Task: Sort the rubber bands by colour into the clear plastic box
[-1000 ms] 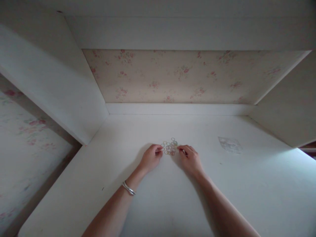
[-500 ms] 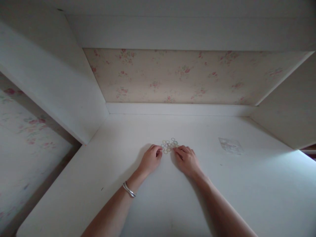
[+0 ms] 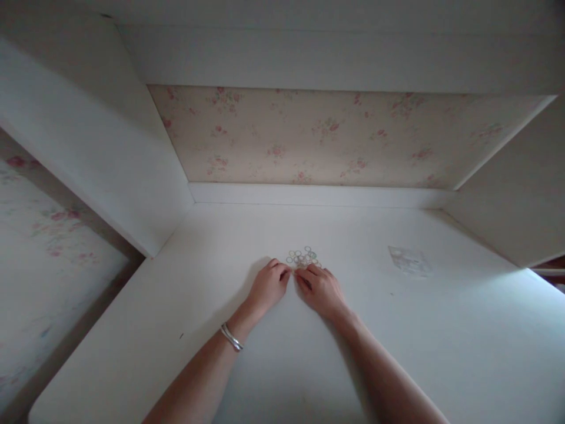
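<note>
White desk alcove with floral backing

White desktop [image 3: 273, 365] underfoot of the view, lit brighter toward the right edge — small dark speck near the left front. Clear plastic bag [image 3: 409, 260] lying flat on the right part, well apart from everything else. Flower-patterned wallpaper panel [image 3: 335, 138] at the back, above a white ledge [image 3: 318, 195]. White side panels [image 3: 97, 147] angled on both sides, white shelf underside [image 3: 335, 59] overhead — more floral wallpaper [image 3: 48, 259] past the left panel.

A single head-worn view looks forward and steeply down from close above the white tabletop [image 3: 397, 330], facing the flowered back wall [image 3: 335, 135].
</note>
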`<control>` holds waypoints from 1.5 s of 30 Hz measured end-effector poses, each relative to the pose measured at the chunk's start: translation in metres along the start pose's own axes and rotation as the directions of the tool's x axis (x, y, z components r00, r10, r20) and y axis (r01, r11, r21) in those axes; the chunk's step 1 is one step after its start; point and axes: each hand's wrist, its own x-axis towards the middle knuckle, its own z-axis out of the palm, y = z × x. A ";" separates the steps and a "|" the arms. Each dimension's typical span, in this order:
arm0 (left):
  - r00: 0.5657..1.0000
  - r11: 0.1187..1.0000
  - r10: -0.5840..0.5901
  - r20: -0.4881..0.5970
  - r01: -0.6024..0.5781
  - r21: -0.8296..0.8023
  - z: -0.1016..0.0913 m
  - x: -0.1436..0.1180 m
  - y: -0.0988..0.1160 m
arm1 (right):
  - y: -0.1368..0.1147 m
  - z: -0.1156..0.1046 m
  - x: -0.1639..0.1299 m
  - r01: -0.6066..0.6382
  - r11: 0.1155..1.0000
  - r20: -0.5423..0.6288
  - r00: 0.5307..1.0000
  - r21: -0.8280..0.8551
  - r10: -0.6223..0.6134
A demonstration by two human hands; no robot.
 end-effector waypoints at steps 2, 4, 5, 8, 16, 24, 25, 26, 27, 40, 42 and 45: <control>1.000 1.000 -0.011 0.008 0.011 0.003 -0.002 0.000 0.000 | 0.000 -0.001 0.000 0.018 1.000 0.015 1.000 -0.008 -0.018; 0.999 1.000 -0.026 0.023 0.026 -0.001 -0.004 0.000 0.000 | 0.000 -0.002 0.001 0.022 1.000 0.021 1.000 -0.002 -0.022; 0.999 1.000 -0.031 0.034 0.031 -0.003 -0.004 0.000 0.000 | 0.000 -0.002 0.001 0.017 1.000 0.025 1.000 0.004 -0.017; 0.997 0.999 -0.034 0.064 0.033 0.008 -0.004 -0.001 0.000 | 0.001 -0.003 0.001 -0.008 1.000 0.039 0.999 0.021 0.007; 0.997 0.998 0.026 0.075 -0.022 -0.052 -0.011 -0.010 0.002 | -0.003 0.002 0.001 -0.063 0.998 0.049 0.997 0.003 0.062; 0.968 0.995 0.099 0.230 -0.092 -0.041 -0.032 -0.046 0.003 | -0.006 0.012 -0.003 -0.071 0.997 0.045 0.996 -0.029 0.072; 0.967 0.995 0.103 0.233 -0.098 -0.032 -0.031 -0.048 0.002 | -0.004 0.013 -0.004 -0.070 0.997 0.042 0.997 -0.016 0.070; 0.966 0.994 0.107 0.233 -0.104 -0.028 -0.031 -0.049 0.001 | -0.003 0.013 -0.004 -0.069 0.998 0.036 0.997 -0.001 0.069; 0.966 0.994 0.112 0.232 -0.108 -0.030 -0.031 -0.049 0.000 | -0.001 0.013 -0.004 -0.067 0.998 0.026 0.997 0.016 0.066; 0.973 0.918 -0.205 0.108 0.230 -0.324 -0.033 -0.033 -0.009 | -0.021 0.001 -0.021 0.186 0.957 0.042 0.979 0.220 -0.200; 0.957 0.864 -0.264 0.117 0.289 -0.413 -0.034 -0.032 -0.010 | -0.025 -0.001 -0.021 0.202 0.956 0.057 0.974 0.215 -0.218; 0.943 0.792 -0.302 0.139 0.329 -0.514 -0.036 -0.031 -0.011 | -0.026 -0.002 -0.020 0.213 0.954 0.082 0.969 0.209 -0.235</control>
